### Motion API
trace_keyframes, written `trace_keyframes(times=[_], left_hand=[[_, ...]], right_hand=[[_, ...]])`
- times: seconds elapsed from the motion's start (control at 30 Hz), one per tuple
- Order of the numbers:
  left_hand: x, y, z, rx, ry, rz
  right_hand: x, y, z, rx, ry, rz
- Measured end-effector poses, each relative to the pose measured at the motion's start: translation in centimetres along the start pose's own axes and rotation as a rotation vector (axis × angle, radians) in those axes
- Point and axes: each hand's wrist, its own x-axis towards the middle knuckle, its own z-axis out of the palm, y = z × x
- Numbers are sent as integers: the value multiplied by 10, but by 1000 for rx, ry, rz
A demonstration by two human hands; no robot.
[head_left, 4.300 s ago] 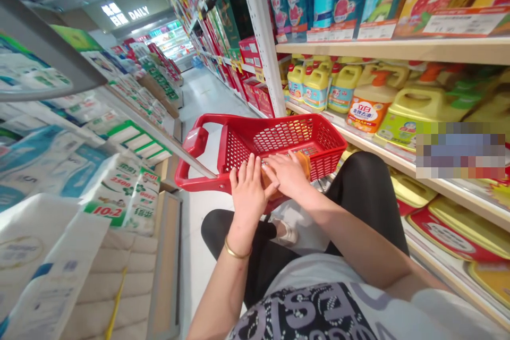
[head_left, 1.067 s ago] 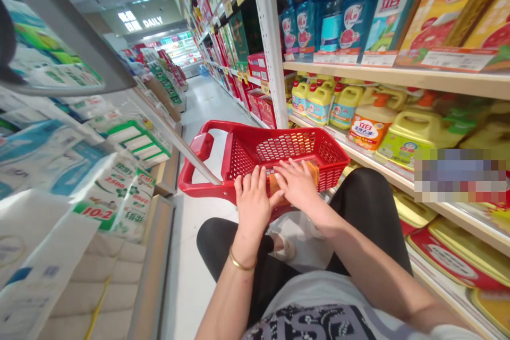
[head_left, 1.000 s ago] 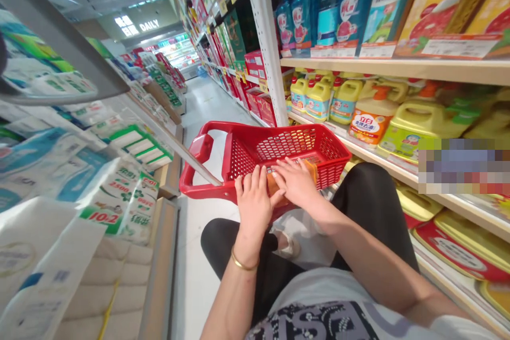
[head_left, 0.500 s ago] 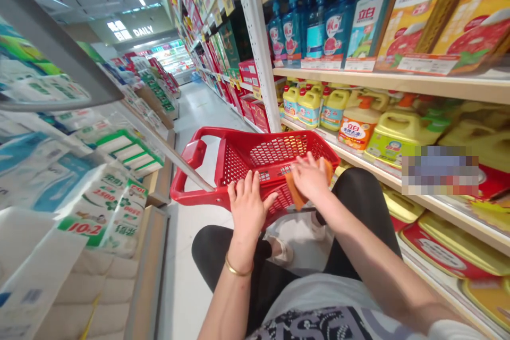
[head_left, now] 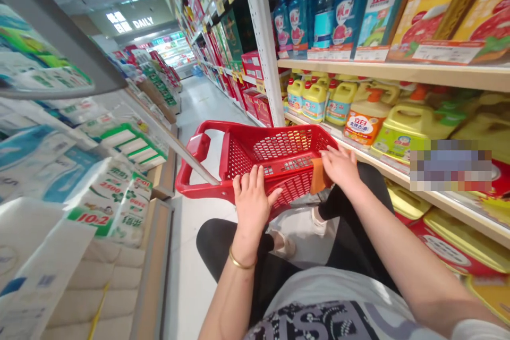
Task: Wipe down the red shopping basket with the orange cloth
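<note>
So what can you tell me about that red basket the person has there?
It is a red plastic shopping basket with walls and a floor full of small holes, a thick rounded rim, and a looped handle at the end on the left of the view. It sits tilted in front of the person, over their legs. The left hand lies on the near rim, and the right hand is at the far corner, where an orange item hangs over the rim.

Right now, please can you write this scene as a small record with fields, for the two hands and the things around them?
Place: supermarket aisle
Left hand: resting on the near side of a red plastic shopping basket
Right hand: on an orange item at the basket's right rim
Right shelves: yellow plastic jugs, blue pump bottles
Left shelves: wrapped paper packs
</note>
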Motion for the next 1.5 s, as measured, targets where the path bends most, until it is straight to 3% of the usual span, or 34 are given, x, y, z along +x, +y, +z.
trace_keyframes(times=[0.1,0.27,0.33,0.73,0.8,0.97,1.03,1.1,1.27,1.33,1.4,1.5], left_hand=[[1,1,0,-15,11,-13],[1,0,-3,0,-3,-1],[1,-1,-4,20,-17,10],[0,1,-4,25,-17,13],[0,0,-5,27,-18,17],[-1,-3,-2,31,-8,27],[0,-2,-1,24,0,18],[0,-1,-1,13,5,7],[1,1,-2,-3,9,-5],[1,0,-4,6,1,2],[1,-1,-5,19,-13,13],[0,-2,-4,37,-28,24]], right_hand=[[-8,-19,-1,2,-35,5],[-45,-107,12,125,4,-314],[-52,-124,13,171,5,-359],[-51,-109,9,164,-29,-426],[-46,-97,11,131,-10,-405],[-24,-37,13,19,85,-139],[-20,-28,11,-2,89,-86],[-25,-38,9,-8,75,-91],[-56,-115,13,98,0,-354],[-60,-135,15,151,-23,-423],[-57,-135,16,181,-32,-454],[-39,-97,16,142,-6,-398]])
